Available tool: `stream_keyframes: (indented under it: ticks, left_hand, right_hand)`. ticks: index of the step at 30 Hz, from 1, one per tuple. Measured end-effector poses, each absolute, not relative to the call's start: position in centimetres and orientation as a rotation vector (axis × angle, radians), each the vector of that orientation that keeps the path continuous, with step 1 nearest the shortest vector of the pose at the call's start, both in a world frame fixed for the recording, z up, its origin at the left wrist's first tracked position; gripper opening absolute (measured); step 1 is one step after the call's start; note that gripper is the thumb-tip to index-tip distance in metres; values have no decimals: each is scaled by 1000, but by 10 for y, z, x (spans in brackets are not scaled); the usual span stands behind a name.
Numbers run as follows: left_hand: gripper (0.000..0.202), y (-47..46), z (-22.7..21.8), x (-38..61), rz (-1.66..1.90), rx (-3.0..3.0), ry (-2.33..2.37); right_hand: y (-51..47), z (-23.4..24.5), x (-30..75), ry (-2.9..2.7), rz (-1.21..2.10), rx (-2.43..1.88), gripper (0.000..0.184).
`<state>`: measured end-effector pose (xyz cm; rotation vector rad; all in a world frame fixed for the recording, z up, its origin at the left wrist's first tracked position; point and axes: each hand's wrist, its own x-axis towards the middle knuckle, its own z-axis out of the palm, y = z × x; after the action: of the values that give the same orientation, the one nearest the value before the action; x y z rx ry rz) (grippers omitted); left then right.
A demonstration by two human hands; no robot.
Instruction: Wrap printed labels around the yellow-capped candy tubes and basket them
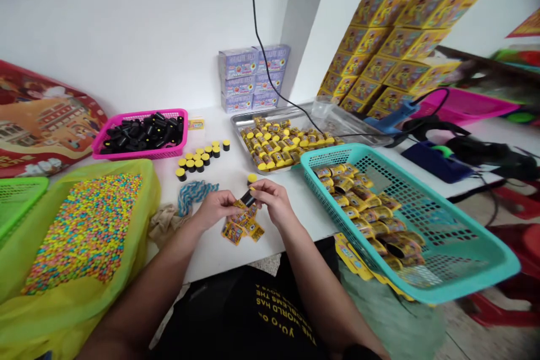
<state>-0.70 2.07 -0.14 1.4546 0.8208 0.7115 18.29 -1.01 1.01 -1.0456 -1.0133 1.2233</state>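
My right hand (273, 201) grips a small black canister (247, 198) between thumb and fingers. My left hand (216, 209) pinches a yellow printed label sleeve (240, 204) at the canister's left end; whether the canister is inside it I cannot tell. Beneath both hands, more printed label sleeves (248, 227) lie loose on the white table. One yellow-lidded canister (252, 179) stands just behind my right hand. Farther back, to the left, several black canisters with yellow lids (199, 164) stand upright in a group.
A teal basket (459, 236) holds label sleeves at right. Behind it, a metal tray (240, 119) carries labelled canisters. Black canisters fill a pink basket (179, 150); colourful candies (88, 225) fill a yellow-lined bin. A blue-white cloth (192, 196) lies by my left hand. Yellow boxes (388, 50) are stacked behind.
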Motion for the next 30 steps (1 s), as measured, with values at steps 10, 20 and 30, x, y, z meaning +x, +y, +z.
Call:
stream_keyframes:
  ticks: [10,20,30]
  left_hand:
    - [38,22,-8,-4,795,1297,852]
    - [39,16,-3,0,771,1240,869]
    - [37,10,-3,6,860,1029,850]
  right_hand:
    - [-14,13,176,-1092,1093,-1180,25]
    - [-18,16,176,-1163,1062,-1220,29]
    - [-21,18,174,-1181,1166,-1151,33]
